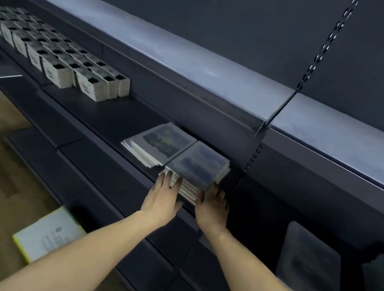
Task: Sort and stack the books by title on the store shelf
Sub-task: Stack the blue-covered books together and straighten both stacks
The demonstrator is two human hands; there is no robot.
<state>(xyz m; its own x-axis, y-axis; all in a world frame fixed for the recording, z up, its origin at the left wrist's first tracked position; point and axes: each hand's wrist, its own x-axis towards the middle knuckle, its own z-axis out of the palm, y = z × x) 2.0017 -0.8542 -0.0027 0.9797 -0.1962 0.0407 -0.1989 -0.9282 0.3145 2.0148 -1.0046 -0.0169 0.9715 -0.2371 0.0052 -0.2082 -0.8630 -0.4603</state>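
Both hands reach to a stack of books lying flat on the dark shelf; the left hand presses straight, spread fingers against the stack's near left edge; the right hand lies with relaxed fingers at its near right corner; a second stack sits touching it on the left; rows of white boxes stand farther left.

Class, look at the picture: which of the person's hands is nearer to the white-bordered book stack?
Left. The left hand presses the dark book stack just below the white-bordered book stack; the right hand is farther right.
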